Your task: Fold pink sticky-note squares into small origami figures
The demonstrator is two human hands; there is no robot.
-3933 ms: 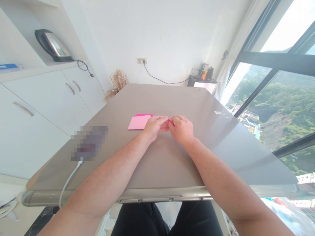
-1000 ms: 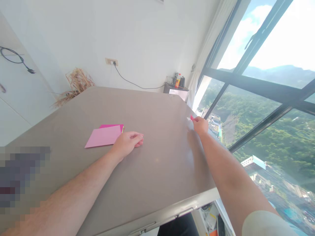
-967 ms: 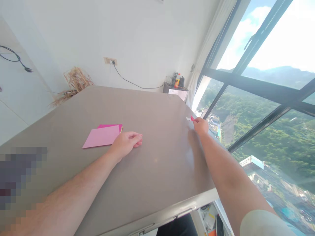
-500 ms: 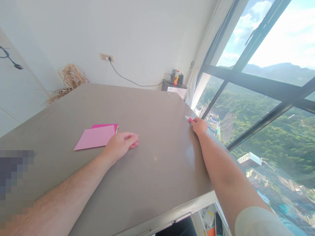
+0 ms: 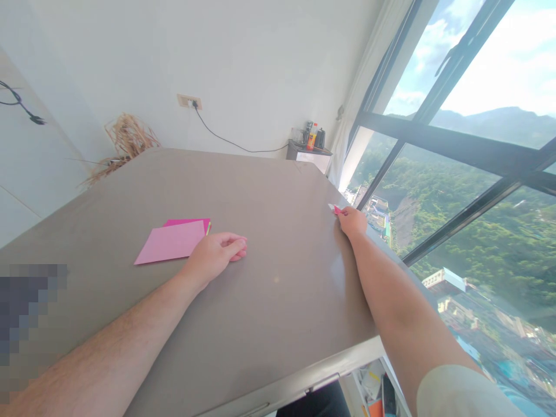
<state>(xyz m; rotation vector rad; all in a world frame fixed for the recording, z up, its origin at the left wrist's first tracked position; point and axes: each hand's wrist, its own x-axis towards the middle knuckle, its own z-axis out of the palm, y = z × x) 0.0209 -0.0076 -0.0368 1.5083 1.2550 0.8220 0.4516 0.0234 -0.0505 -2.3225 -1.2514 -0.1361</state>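
My right hand reaches to the right edge of the grey table, fingers closed round a small folded pink paper piece. A tiny white scrap lies just beyond it. My left hand rests on the table top with fingers loosely curled and a bit of pink paper under the fingertips. Just left of that hand lies a stack of pink paper sheets, a light one on top of darker ones.
A blurred-out object sits at the table's near left. Dried straw lies at the far left corner. A wall socket with a black cable is on the back wall. A small stand with bottles is by the large window.
Since 3.9 s ago my hands parted: the right one carried the small pink piece out to the table's right edge. Over the last second both hands hardly move; the view shifts slightly.
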